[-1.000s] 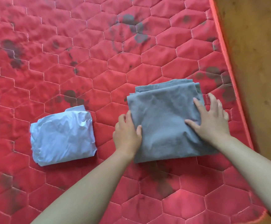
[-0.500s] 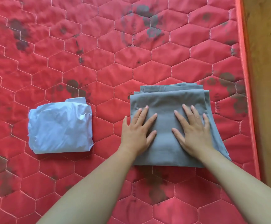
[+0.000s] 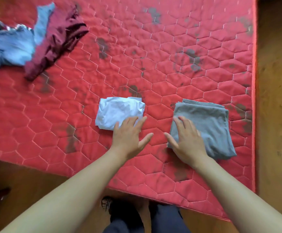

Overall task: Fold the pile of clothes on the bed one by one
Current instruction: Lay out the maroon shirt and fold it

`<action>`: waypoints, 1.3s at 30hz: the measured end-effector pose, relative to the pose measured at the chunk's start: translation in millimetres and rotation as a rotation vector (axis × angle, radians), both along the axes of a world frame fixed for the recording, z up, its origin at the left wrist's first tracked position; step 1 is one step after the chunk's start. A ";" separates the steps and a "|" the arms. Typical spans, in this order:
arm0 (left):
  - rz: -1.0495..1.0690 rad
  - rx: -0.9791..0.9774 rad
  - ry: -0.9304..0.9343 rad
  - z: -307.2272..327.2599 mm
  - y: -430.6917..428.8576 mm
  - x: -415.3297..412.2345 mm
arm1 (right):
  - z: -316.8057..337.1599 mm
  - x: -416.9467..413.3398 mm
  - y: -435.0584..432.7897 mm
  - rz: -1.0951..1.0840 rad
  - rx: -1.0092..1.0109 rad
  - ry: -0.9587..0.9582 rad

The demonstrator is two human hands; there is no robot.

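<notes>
A folded grey garment [image 3: 209, 125] lies on the red quilted mattress [image 3: 153, 56] near its right edge. My right hand [image 3: 186, 140] lies flat with straight fingers over the garment's near left corner. A folded white garment [image 3: 118, 111] sits to the left of the grey one. My left hand [image 3: 129, 135] is spread open, its fingertips over the white garment's near right corner. At the far left lies the unfolded pile: a dark red garment [image 3: 58, 41] and a light blue one [image 3: 11, 46], blurred.
Wooden floor [image 3: 276, 115] runs along the mattress's right edge and in front of it. My legs in dark trousers [image 3: 153, 219] stand at the mattress's near edge. Dark stains dot the mattress.
Both hands have slid left off the middle of the grey garment; the left one now reaches the white garment. The view has pulled back and swung left, showing the unfolded pile.
</notes>
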State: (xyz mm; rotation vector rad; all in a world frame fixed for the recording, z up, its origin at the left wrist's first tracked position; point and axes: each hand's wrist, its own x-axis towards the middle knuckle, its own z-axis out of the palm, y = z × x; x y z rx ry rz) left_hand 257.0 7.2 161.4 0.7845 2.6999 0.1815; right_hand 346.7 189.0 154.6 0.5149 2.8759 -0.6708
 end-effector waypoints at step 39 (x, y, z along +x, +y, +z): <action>0.469 0.034 0.131 221.5 -497.8 -179.0 | 209.4 -288.4 -470.6 0.639 -0.136 0.131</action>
